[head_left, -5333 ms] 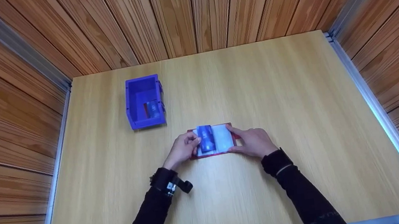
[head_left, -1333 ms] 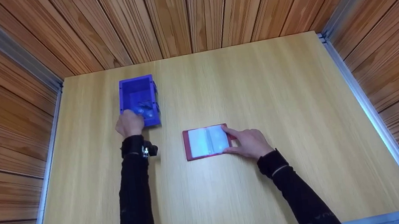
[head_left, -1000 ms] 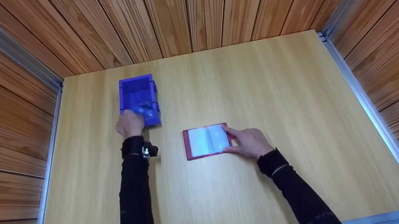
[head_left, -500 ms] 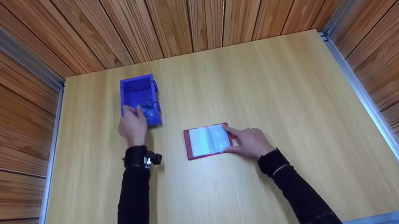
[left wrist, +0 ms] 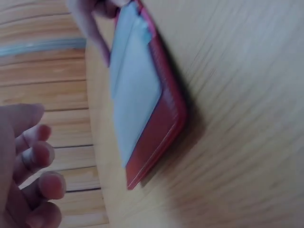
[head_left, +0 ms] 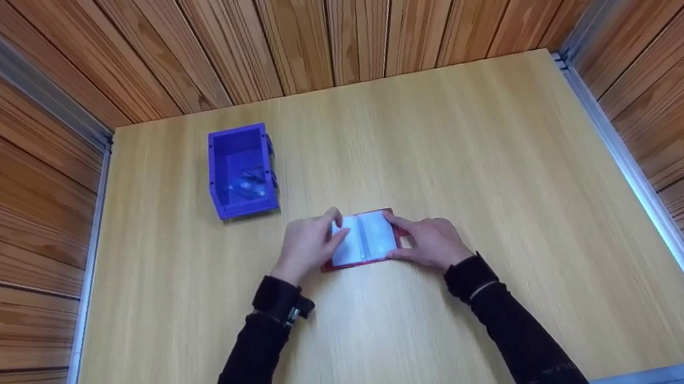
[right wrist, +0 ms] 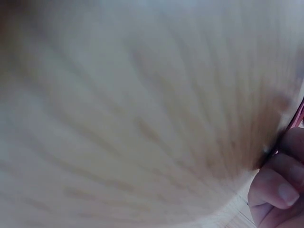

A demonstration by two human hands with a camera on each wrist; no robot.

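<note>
A small card holder [head_left: 376, 235] with a red cover lies open on the table, its clear whitish sleeves facing up. My right hand [head_left: 432, 243] grips its right edge between thumb and fingers. Over its left edge hovers my left hand [head_left: 306, 245], thumb and index finger apart. The left wrist view shows that hand's fingers [left wrist: 52, 185] loosely bent with nothing between them, beside the red cover [left wrist: 154, 142]. In the right wrist view, curled fingers [right wrist: 273, 190] sit at the holder's edge, most of which is out of frame.
A blue plastic bin [head_left: 238, 141] stands at the back left of the wooden table [head_left: 472, 137], with blue cards [head_left: 247, 187] inside. Wood-plank walls [head_left: 296, 28] and metal rails [head_left: 648, 187] border the tabletop.
Earlier my left hand held a blue card at the holder, then reached into the bin. It has come back to the holder without a card. The right hand keeps its grip.
</note>
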